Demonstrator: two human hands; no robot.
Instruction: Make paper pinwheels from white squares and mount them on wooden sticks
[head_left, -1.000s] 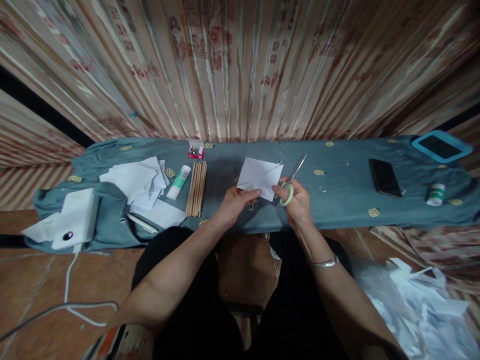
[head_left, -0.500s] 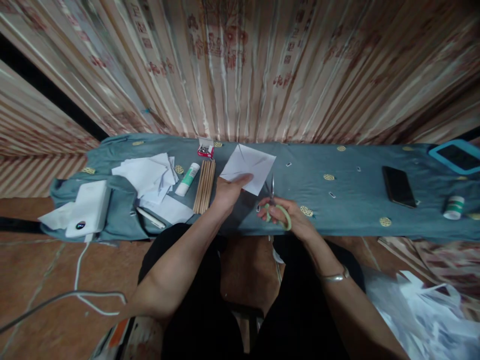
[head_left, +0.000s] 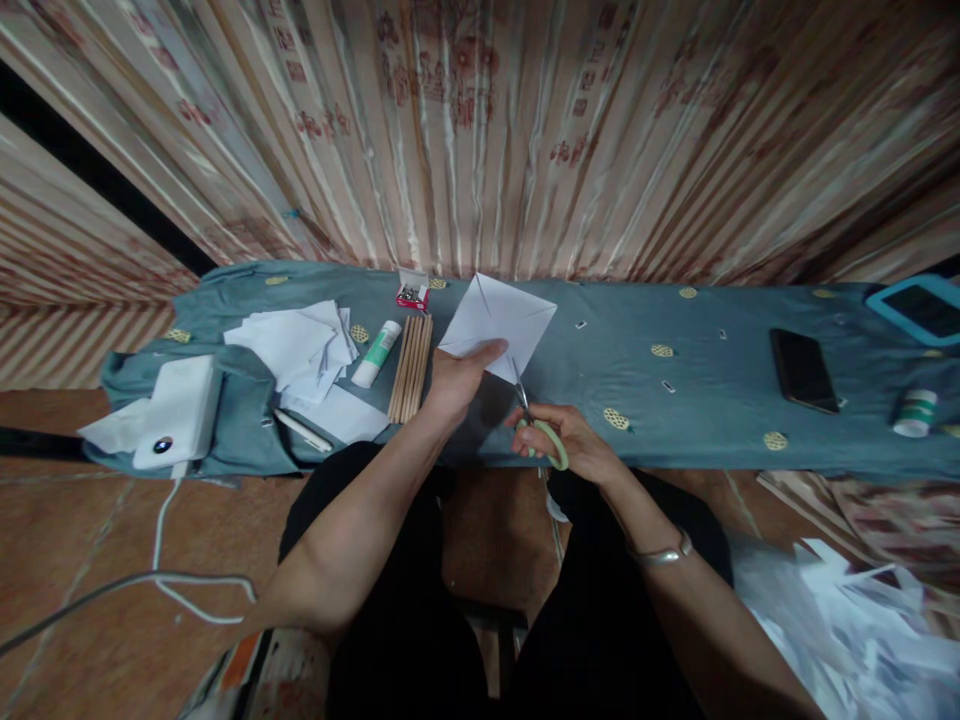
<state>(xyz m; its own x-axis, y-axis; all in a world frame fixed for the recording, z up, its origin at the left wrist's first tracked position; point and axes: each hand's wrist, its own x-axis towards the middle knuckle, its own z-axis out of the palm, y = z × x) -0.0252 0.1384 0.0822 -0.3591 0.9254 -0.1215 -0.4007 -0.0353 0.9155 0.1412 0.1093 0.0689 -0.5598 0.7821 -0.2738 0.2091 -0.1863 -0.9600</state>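
Note:
My left hand (head_left: pixel 461 382) is closed on a square of white paper (head_left: pixel 504 318), its thumb lying on top. Slits or creases run inward from the paper's corners. In my right hand (head_left: pixel 559 437) is a pair of scissors (head_left: pixel 551 440) with pale green handles, my fingers through the loops. The blades point up and away from me, at the near corner of the paper. Left of the paper lie a row of wooden sticks (head_left: pixel 410 370), a glue stick (head_left: pixel 376 354) and a small red-and-white box (head_left: pixel 412 290) of metal pieces.
White paper sheets (head_left: pixel 289 345), a pen (head_left: pixel 301 430) and a white power bank (head_left: pixel 176 410) with a cable are on the left. Rightward lie a phone (head_left: pixel 802 370), a second glue stick (head_left: pixel 915 413) and a blue-framed device (head_left: pixel 922 308). A plastic bag (head_left: pixel 862 620) sits lower right.
The scissors have moved left and turned, from beside the paper to its near corner, where the blades now meet it. My left hand keeps its hold on the paper.

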